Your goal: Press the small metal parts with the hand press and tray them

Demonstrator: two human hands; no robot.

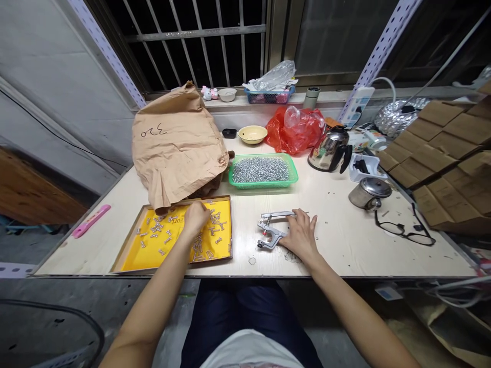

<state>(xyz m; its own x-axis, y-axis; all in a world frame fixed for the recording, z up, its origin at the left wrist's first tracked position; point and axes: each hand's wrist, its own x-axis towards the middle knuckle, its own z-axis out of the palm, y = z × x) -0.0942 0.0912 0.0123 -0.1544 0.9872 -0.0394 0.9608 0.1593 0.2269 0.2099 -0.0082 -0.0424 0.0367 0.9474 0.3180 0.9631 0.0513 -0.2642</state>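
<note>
My left hand (195,219) reaches into a shallow cardboard tray with a yellow floor (148,250), fingers curled down among several small metal pieces (201,248) scattered there. What the fingers pinch is hidden. My right hand (301,236) rests on the table with its fingers wrapped over the handles of grey metal hand pliers (270,230), whose jaws point left. A green basket (263,171) heaped with small silvery parts stands just behind, between the two hands.
A crumpled brown paper sack (176,143) sits behind the tray. A steel kettle (330,149), small lidded pot (369,194), black glasses (404,230), red plastic bag (295,130), yellow bowl (252,134) and stacked cardboard boxes (448,163) crowd the back and right. A pink tool (91,221) lies far left.
</note>
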